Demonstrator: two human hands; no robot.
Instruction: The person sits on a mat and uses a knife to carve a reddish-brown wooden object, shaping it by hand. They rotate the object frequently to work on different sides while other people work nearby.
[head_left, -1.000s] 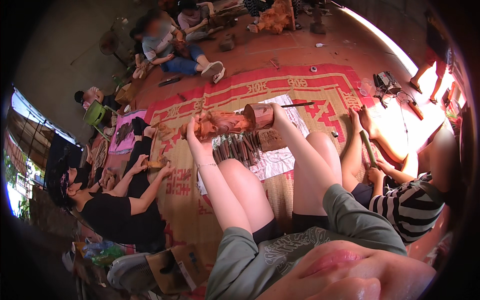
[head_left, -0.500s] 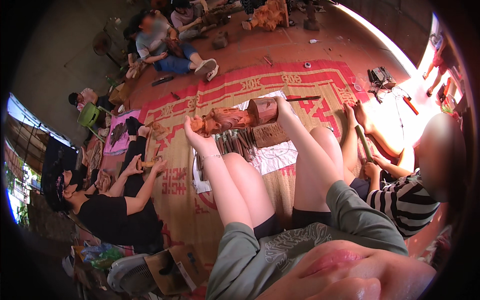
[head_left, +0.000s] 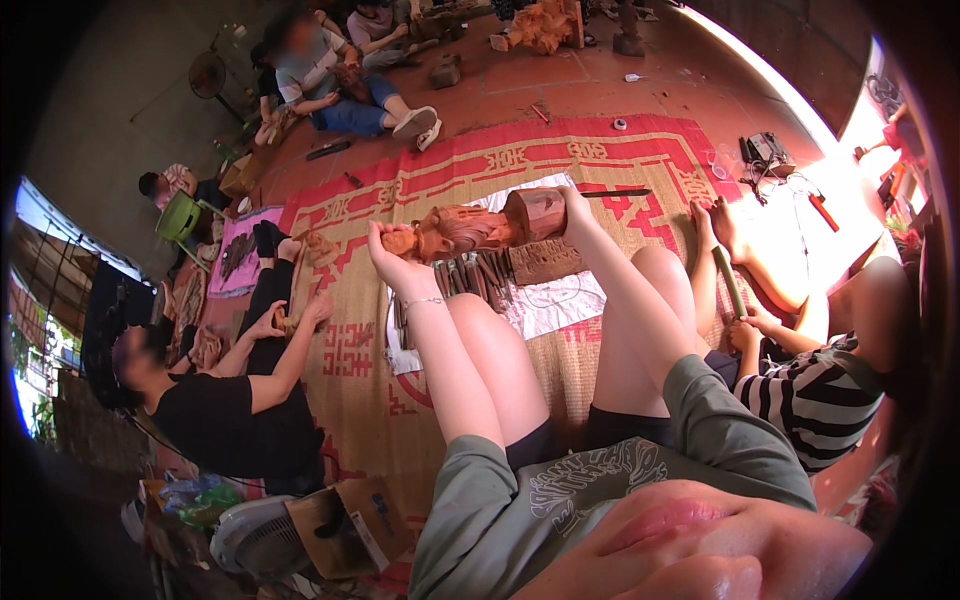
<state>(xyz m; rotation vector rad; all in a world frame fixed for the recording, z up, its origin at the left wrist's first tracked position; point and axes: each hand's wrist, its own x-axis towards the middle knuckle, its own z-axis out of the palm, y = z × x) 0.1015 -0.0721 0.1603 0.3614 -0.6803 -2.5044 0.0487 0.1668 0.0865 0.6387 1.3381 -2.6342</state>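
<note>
A carved reddish-brown wooden figurine [head_left: 470, 228] lies sideways in the air between my two hands. My left hand [head_left: 393, 258] is closed around its narrower carved end. Its thick, smooth base is gripped by my right hand [head_left: 577, 212]. Below the figurine, a row of chisels [head_left: 470, 282] lies side by side on a white cloth [head_left: 545, 318]. Next to them is a rough brown block [head_left: 545, 262]. A dark, thin tool [head_left: 618, 193] lies past my right hand.
A patterned red and straw mat [head_left: 370, 300] covers the floor. A person in black [head_left: 225, 420] sits at left, one in stripes [head_left: 810, 400] at right holding a green stick [head_left: 725, 280]. Near my left are a cardboard box [head_left: 350, 525] and a fan [head_left: 262, 540]. A corded device [head_left: 768, 153] stands far right.
The figurine has turned slightly in my hands, its carved side showing differently. Both hands keep their hold in nearly the same place. The person at left has shifted their head.
</note>
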